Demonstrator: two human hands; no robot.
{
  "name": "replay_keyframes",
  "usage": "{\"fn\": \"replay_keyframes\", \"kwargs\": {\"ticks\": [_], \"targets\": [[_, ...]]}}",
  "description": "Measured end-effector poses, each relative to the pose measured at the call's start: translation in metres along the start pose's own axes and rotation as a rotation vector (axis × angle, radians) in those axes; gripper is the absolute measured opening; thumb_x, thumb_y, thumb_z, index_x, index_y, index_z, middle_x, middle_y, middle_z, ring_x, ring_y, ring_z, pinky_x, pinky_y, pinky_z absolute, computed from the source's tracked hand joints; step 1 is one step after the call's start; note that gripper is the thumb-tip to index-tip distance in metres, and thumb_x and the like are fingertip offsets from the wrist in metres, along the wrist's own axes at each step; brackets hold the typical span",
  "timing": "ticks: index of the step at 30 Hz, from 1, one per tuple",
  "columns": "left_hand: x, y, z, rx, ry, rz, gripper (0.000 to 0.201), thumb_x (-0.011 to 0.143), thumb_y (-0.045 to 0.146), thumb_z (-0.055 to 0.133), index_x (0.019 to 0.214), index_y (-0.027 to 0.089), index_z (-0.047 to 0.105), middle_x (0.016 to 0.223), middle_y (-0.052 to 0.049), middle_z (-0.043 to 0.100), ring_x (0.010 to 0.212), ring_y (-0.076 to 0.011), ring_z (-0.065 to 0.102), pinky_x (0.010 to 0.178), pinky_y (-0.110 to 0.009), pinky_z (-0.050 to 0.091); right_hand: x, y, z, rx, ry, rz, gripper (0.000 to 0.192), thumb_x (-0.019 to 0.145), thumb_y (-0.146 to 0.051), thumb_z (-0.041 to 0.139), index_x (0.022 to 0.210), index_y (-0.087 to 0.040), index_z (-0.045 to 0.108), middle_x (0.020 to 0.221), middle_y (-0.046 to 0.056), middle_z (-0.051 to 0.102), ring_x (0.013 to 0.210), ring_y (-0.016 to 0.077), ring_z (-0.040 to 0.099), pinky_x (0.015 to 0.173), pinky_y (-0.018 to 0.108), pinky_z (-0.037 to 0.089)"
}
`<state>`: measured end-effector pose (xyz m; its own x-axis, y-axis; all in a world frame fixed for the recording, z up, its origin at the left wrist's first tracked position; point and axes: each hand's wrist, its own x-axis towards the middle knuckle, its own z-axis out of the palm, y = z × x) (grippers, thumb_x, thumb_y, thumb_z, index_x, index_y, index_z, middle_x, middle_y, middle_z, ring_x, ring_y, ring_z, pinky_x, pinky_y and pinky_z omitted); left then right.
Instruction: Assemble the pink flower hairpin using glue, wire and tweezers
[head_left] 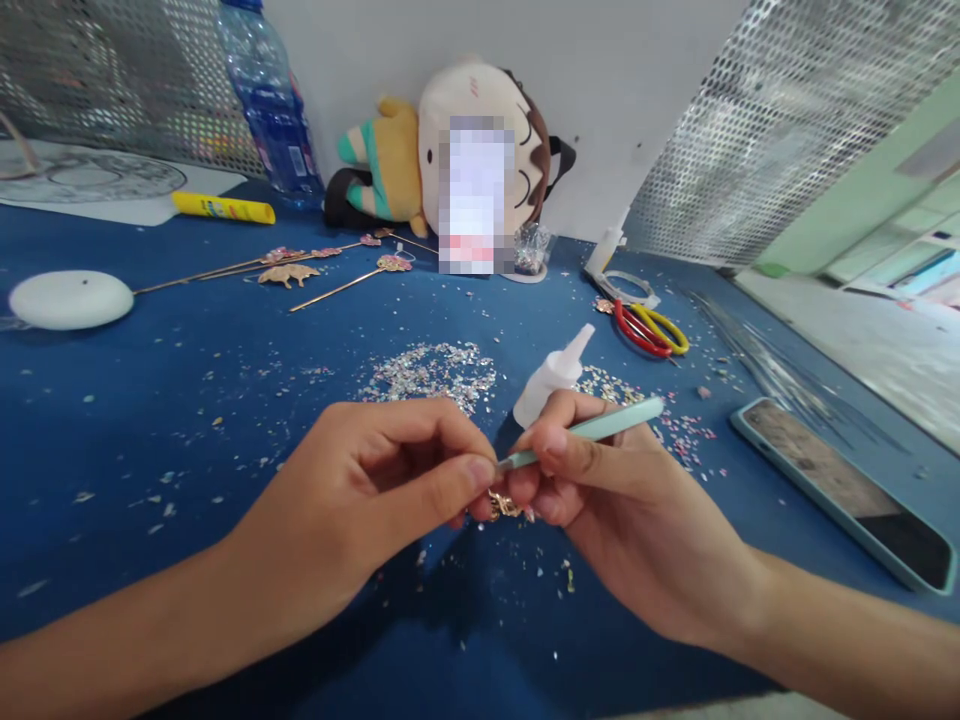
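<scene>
Pinching mint tool [619,418], right hand [637,510]; left hand [356,500], gold piece [505,505]; both grips closed; yellow tube [225,208]: print illegible.

The person's left hand [352,490] is bare, with slim fingers [442,420] and a long left thumb [427,500] creased across its joint. Its left thumbnail [481,468] is short and rounded. The hand narrows smoothly into the left wrist [259,560]. At the near left, the left forearm [157,630] is slender and bare as far as the edge of the view. The right hand [649,510] is likewise bare, its right thumb [592,460] creased at the knuckle. At the near right, the right forearm [840,615] is bare too, slim and smooth out to the edge.
</scene>
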<state>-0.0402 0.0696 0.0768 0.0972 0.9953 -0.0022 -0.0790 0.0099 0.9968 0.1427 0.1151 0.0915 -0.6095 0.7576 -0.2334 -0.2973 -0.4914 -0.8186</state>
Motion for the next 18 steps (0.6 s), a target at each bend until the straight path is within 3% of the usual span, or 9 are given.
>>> {"fn": "replay_keyframes", "kwargs": {"ticks": [6,11,18], "targets": [[-0.0018,0.0037,0.0012,-0.009,-0.007,0.007,0.021,0.084,0.022,0.075,0.066,0.03,0.079,0.061,0.009,0.071,0.057,-0.0085,0.059,0.057,-0.014,0.052,-0.003,0.0009,-0.0013,0.002,-0.027,-0.047,0.025,0.083,-0.029,0.088,0.065,-0.021,0.073,0.058,-0.002,0.062,0.067,0.0092,0.067,0.07,0.019,0.056],[-0.0012,0.0027,0.0006,0.0,-0.002,0.025,0.021,0.085,0.023,0.075,0.065,0.029,0.078,0.06,0.009,0.07,0.057,-0.0084,0.06,0.056,-0.014,0.05,-0.0027,0.002,-0.0006,-0.04,-0.011,-0.079,0.024,0.082,-0.028,0.088,0.065,-0.022,0.073,0.059,-0.002,0.063,0.067,0.0121,0.066,0.064,0.022,0.052],[-0.0006,0.0033,-0.0007,0.074,0.005,0.06,0.022,0.087,0.025,0.074,0.065,0.029,0.077,0.06,0.01,0.069,0.055,-0.0074,0.057,0.054,-0.012,0.047,-0.0021,0.0045,0.0023,-0.038,-0.013,-0.138,0.023,0.08,-0.026,0.091,0.065,-0.021,0.074,0.06,-0.002,0.068,0.06,0.0085,0.062,0.06,0.02,0.049]]}}
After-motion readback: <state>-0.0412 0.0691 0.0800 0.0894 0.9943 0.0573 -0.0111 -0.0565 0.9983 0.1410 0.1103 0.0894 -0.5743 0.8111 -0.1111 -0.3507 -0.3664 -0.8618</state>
